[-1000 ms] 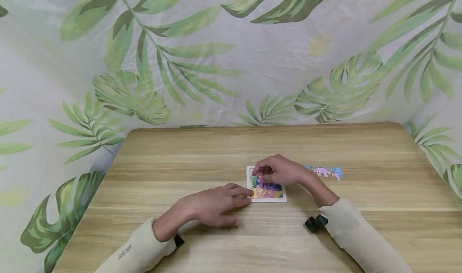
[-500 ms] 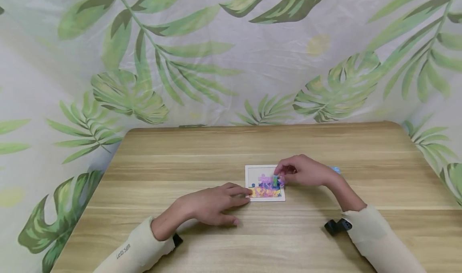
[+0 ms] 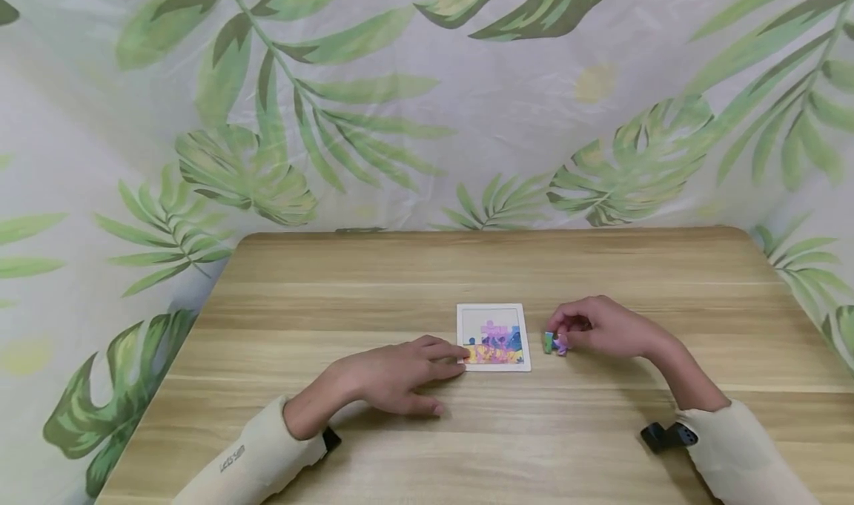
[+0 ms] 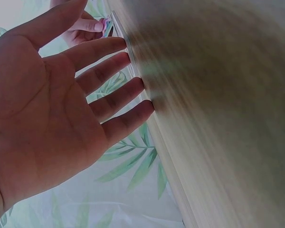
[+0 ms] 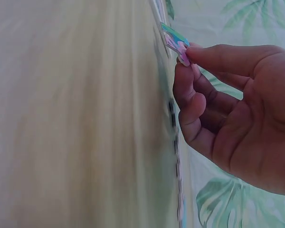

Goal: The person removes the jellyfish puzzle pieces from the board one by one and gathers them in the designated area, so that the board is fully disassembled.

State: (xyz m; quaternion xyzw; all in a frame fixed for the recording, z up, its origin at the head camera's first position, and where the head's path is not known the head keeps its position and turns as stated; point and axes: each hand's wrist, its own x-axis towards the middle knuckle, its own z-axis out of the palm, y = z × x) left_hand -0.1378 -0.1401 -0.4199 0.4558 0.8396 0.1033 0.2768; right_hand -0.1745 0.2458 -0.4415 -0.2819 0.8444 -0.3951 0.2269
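Observation:
A white-framed puzzle tray [image 3: 527, 342] lies on the table, its lower part filled with yellow, pink and blue pieces, its upper part bare white. My left hand [image 3: 400, 377] rests at the tray's lower left edge, its fingers nearly straight and spread, as the left wrist view also shows [image 4: 52, 99]. To the right of the tray, my right hand [image 3: 614, 328] pinches a green, blue and pink puzzle piece [image 3: 549, 342] between thumb and finger. In the right wrist view the piece [image 5: 175, 40] stands tilted at the fingertips of the right hand [image 5: 242, 99].
Thin dark and pink edges of more puzzle pieces [image 5: 178, 161] show along the table surface in the right wrist view. Behind the wooden table [image 3: 373, 268] hangs a pale cloth [image 3: 373, 149] with green leaves.
My right hand has moved right from over the tray, carrying the piece off it, and more of the tray now shows. The left hand has stayed at the tray's edge.

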